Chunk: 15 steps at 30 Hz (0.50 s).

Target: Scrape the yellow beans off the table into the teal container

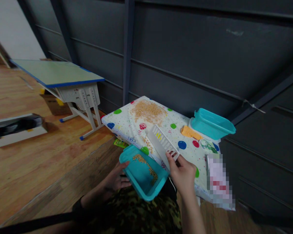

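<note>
My left hand (120, 177) grips the left side of a teal plastic tub (143, 185), its thumb over the rim. The tub is tilted at the table's near edge, and a band of soybeans (146, 164) lies inside it. In my right hand (182, 169) is a white slotted plastic board (161, 144), pinched at its near end. The board slants over the tabletop beside the tub. A few beans (147, 143) are scattered just left of it. Farther back, a wide pile of soybeans (147, 110) is spread on the polka-dot tablecloth (123, 125).
At the table's right end are a second teal tub (211, 123), an orange cloth (190, 132), a round clear item with green inside (208, 146) and a blurred-out packet (219, 182). A dark panel wall (185, 48) stands behind. To the left is a desk (61, 73).
</note>
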Available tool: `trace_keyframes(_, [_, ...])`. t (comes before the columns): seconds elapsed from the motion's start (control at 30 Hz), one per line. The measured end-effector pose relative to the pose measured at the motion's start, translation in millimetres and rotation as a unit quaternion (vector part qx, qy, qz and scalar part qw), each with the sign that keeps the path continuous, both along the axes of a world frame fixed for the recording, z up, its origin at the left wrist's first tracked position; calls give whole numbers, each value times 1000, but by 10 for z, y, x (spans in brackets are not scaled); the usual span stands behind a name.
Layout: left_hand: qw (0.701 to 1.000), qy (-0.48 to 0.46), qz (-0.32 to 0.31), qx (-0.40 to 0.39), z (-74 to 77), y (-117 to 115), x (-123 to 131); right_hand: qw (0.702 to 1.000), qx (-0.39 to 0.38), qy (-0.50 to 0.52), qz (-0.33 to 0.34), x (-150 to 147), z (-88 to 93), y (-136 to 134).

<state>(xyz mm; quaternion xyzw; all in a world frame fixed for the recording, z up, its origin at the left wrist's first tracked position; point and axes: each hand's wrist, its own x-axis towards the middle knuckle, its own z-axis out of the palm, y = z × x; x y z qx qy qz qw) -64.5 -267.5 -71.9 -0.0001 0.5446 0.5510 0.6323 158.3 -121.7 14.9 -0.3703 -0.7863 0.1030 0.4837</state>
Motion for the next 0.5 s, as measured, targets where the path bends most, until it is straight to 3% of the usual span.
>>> trace_keyframes(0.23, [1000,-6,-2,-2,47,6,-17,991,123,-41,-25,202,31,-283])
trace_keyframes(0.5, [1000,2,15,-11,11,-27,-49,992,112,-54,25,277,55,-504])
